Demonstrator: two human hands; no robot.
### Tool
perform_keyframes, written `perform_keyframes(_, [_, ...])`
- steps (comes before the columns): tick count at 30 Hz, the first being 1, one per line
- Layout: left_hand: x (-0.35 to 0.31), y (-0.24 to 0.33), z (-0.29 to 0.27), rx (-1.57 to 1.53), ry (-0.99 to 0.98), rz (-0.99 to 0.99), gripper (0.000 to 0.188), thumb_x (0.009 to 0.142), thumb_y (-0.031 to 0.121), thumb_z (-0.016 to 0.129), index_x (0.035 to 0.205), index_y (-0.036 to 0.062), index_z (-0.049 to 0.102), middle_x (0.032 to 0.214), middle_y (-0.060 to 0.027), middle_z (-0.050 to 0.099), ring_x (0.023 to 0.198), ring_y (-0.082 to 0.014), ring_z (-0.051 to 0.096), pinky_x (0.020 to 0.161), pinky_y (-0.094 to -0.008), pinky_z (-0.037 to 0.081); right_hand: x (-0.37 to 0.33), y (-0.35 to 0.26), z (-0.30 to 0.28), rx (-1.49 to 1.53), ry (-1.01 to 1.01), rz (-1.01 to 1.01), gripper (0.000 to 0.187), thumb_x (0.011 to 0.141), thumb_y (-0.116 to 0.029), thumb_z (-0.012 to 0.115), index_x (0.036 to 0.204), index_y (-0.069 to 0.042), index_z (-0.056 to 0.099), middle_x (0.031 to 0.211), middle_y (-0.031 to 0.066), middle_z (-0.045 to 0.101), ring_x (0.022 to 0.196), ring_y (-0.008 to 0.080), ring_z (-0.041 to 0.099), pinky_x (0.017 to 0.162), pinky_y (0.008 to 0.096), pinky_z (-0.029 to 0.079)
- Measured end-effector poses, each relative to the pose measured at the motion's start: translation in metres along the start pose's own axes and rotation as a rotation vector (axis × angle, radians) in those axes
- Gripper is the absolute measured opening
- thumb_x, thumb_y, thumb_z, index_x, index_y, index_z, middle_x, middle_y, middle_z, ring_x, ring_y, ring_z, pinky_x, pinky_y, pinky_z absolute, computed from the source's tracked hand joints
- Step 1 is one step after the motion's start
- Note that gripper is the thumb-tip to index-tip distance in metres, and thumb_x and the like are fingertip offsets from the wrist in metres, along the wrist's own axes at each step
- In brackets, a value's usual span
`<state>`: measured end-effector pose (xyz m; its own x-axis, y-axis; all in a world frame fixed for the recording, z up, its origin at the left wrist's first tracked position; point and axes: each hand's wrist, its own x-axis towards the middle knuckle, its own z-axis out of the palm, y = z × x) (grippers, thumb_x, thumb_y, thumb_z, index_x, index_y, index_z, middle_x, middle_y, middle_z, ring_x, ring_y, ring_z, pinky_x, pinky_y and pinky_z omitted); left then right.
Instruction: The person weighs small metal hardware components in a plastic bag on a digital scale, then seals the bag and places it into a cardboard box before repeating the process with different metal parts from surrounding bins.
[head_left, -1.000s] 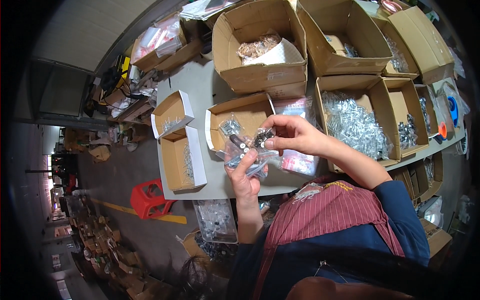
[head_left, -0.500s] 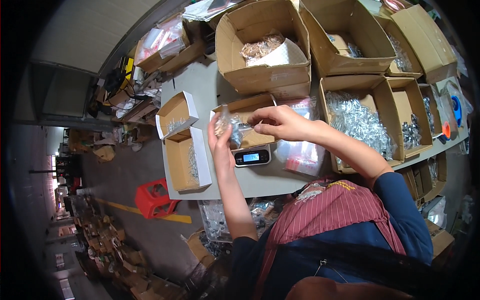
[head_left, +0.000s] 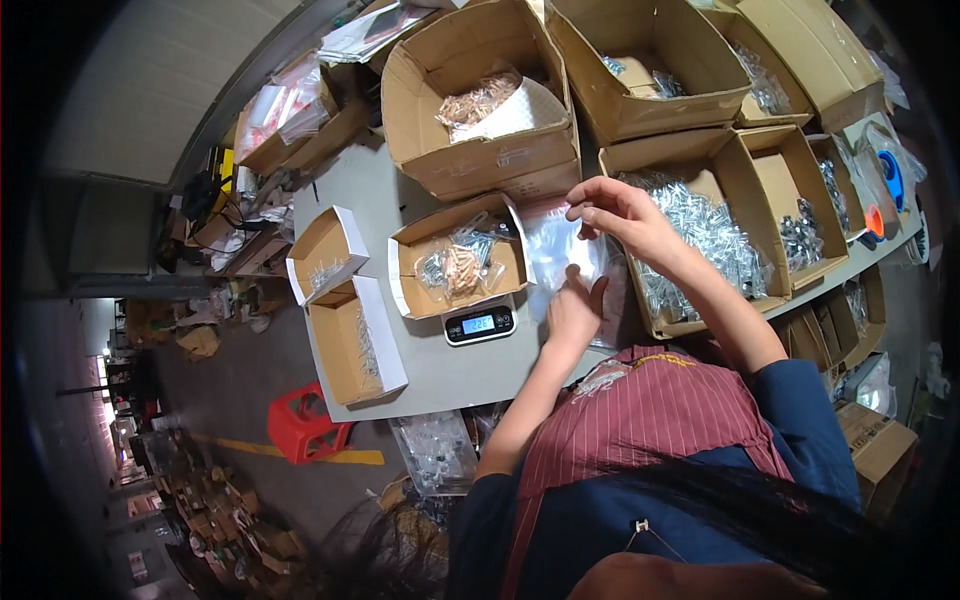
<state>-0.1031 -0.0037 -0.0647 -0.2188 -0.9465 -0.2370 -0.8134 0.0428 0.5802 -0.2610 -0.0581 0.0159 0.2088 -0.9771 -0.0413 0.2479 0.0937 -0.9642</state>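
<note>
The left hand (head_left: pixel 574 308) is held low over a layer of clear plastic bags (head_left: pixel 553 255), its index finger extended onto them and its thumb spread apart, so no grip is shown. The right hand (head_left: pixel 625 220) is held above the far part of the same bags, with its fingers loosely curved toward the thumb; whether a bag edge is pinched there cannot be told. The bags are laid flat on the grey table (head_left: pixel 430 380), between a shallow cardboard tray (head_left: pixel 415 252) and a wide carton (head_left: pixel 738 163). In the tray, bagged tan pegs (head_left: pixel 462 272) and silvery hardware (head_left: pixel 484 240) are contained, and a digital scale (head_left: pixel 480 325) with its display lit is seen at the tray's near edge. The wide carton is heaped with bagged metal parts (head_left: pixel 705 235). To the tray's left, 2 small boxes (head_left: pixel 355 345) are placed; beyond the table's left edge, a red stool (head_left: pixel 305 425) is seen.
</note>
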Motion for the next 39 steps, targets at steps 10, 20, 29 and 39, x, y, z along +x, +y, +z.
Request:
perform_keyframes(10, [0.004, -0.034, 0.036, 0.15, 0.16, 0.098, 0.027, 0.092, 0.019, 0.054, 0.107, -0.003, 0.051, 0.07, -0.0247, 0.066, 0.065, -0.0445, 0.066, 0.059, -0.0558, 0.051, -0.024, 0.017, -0.02, 0.053, -0.096, 0.049, 0.028, 0.097, -0.008, 0.056, 0.123, 0.001, 0.052, 0.1, 0.0076, 0.066, 0.085, 0.0122, 0.062, 0.076, 0.0273, 0.052])
perform_keyframes(20, [-0.018, -0.039, 0.036, 0.3, 0.061, -0.067, 0.022, 0.086, 0.017, 0.058, 0.102, 0.0025, 0.062, 0.083, -0.0225, 0.069, 0.081, -0.0405, 0.068, 0.068, -0.0513, 0.053, -0.027, 0.023, -0.014, -0.021, -0.293, 0.118, 0.022, 0.097, -0.01, 0.058, 0.116, 0.0, 0.059, 0.107, 0.0057, 0.066, 0.087, 0.0105, 0.06, 0.079, 0.0269, 0.05])
perform_keyframes(29, [-0.101, 0.026, -0.052, 0.195, 0.695, 0.592, 0.012, 0.075, 0.004, 0.071, 0.083, 0.0017, 0.064, 0.099, -0.0114, 0.066, 0.093, -0.0313, 0.066, 0.076, -0.037, 0.055, -0.04, -0.016, 0.003, -0.843, -0.265, 0.005, 0.075, 0.094, -0.053, 0.058, 0.139, 0.005, 0.041, 0.127, 0.0297, 0.055, 0.11, 0.0384, 0.06, 0.094, 0.044, 0.047])
perform_keyframes(39, [-0.155, 0.008, -0.085, 0.315, 0.898, 0.605, 0.02, 0.074, 0.004, 0.07, 0.092, 0.0052, 0.062, 0.099, -0.0069, 0.065, 0.094, -0.0253, 0.064, 0.08, -0.0332, 0.054, -0.066, 0.009, 0.028, 0.189, -0.649, 0.77, 0.072, 0.095, -0.035, 0.066, 0.144, 0.007, 0.035, 0.122, 0.0173, 0.06, 0.092, 0.0215, 0.067, 0.079, 0.0278, 0.054])
